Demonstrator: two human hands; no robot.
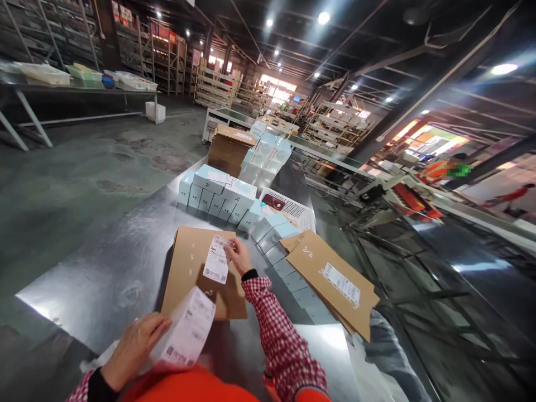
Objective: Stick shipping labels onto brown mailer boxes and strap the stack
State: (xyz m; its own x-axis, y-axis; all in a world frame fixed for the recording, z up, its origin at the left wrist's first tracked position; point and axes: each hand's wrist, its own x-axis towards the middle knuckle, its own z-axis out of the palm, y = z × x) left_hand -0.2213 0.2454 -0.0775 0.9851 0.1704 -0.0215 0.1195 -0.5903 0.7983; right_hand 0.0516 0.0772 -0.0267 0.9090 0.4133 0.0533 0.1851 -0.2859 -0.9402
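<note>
A stack of brown cardboard sheets lies on the metal table before me. Near its upper right is a white printed shipping label. My right hand pinches this label at its upper right edge, over the cardboard; whether the label is stuck down there I cannot tell. Low in the view, my left hand grips a strip of printed shipping labels between thumb and fingers. The strip curves up in front of the cardboard's lower edge.
Light blue boxes stand in a row behind the cardboard, with more stacked farther back. To the right, labelled cardboard lies over several boxes. A white perforated basket sits behind it. A person in orange is at far right.
</note>
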